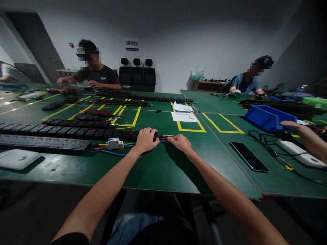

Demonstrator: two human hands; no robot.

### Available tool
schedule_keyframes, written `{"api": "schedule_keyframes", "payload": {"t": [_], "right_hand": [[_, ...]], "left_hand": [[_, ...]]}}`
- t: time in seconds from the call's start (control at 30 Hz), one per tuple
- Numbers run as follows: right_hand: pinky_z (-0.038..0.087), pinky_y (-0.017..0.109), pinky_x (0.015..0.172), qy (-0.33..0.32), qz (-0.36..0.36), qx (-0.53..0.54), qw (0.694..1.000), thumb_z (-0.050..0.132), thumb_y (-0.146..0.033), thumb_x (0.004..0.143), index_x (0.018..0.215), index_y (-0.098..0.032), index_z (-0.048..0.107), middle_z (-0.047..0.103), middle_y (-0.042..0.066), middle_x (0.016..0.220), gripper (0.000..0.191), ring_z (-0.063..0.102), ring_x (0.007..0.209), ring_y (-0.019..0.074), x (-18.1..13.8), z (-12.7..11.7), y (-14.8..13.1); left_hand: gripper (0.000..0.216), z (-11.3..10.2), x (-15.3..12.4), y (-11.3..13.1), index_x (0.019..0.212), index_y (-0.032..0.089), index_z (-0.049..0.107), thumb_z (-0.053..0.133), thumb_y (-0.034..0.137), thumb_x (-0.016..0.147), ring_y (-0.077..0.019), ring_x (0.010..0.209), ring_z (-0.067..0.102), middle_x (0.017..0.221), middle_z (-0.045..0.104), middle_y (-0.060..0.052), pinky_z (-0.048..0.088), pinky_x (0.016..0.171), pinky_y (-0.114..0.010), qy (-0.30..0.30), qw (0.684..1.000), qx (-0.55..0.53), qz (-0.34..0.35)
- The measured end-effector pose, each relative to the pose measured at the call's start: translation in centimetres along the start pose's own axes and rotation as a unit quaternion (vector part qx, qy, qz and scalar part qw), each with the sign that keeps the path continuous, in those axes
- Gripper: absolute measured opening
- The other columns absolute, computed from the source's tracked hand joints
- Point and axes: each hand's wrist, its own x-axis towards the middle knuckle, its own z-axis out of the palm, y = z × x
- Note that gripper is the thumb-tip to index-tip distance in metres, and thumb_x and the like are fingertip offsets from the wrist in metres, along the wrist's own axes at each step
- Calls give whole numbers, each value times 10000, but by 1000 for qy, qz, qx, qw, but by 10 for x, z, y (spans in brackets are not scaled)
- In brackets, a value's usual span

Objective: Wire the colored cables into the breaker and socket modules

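Note:
A long black power strip (84,133) with a row of sockets lies across the table. My left hand (146,140) is wrapped over its right end, fingers on top. Thin coloured wires (163,136) come out of that end, among them red, blue and yellow-green ones. My right hand (181,143) pinches these wires near their tips; the fingertips partly hide them. Nearer to me lies a second, greyer socket strip (46,142). Beside my left wrist is a white circuit breaker (114,143) with red and blue wires at it.
A white device (20,158) sits at the near left. To the right are a phone (248,156), a blue bin (268,117), a white adapter (301,153) with black cables and another person's hand (290,125). Paper sheets (184,117) and shorter strips lie farther back. Two people sit opposite.

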Motion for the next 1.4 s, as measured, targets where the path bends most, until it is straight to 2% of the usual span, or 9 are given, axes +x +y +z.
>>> {"api": "schedule_keyframes", "payload": {"t": [0.43,0.63,0.83,1.0,1.27,1.4], "right_hand": [[389,264,633,-4,3,-55,998,443,-659,989,751,-232,743,745,94,828,574,709,824,241,-2,-1,-2],[397,262,633,-20,-29,-49,998,405,-740,979,715,-217,724,737,94,795,667,702,775,231,-1,-7,2],[442,298,716,18,25,-40,999,257,-670,1050,835,-199,766,757,147,920,726,717,905,270,2,-17,16],[464,321,756,30,45,-46,997,278,-622,1066,901,-184,779,761,171,956,686,722,937,285,5,-16,24],[467,326,774,28,10,-77,997,309,-617,1066,936,-179,788,762,194,1006,661,728,960,300,6,-5,19],[437,296,726,32,-3,-80,996,312,-609,1071,916,-181,778,764,176,977,652,725,917,278,6,-4,20]], "left_hand": [[382,1,0,0,1242,195,664,577,404,934,-306,1123,602,1164,664,-124,434,993,-452,7,1000,16,0],[370,1,1,-2,1236,205,658,574,409,940,-298,1125,608,1168,664,-115,441,1000,-450,4,1000,1,-1],[375,0,1,-3,1241,205,655,561,417,946,-289,1121,608,1177,668,-116,450,1007,-455,-3,1000,-7,-1],[377,-1,2,-4,1240,207,655,560,428,950,-290,1118,612,1175,668,-116,459,1003,-457,-8,1000,-13,0],[378,-2,2,-2,1243,207,659,569,416,941,-301,1128,608,1168,662,-119,453,1007,-458,-9,1000,-3,-6],[378,-2,2,-2,1244,208,658,569,417,941,-298,1123,610,1170,665,-117,451,1004,-455,-9,1000,-5,-4]]}}
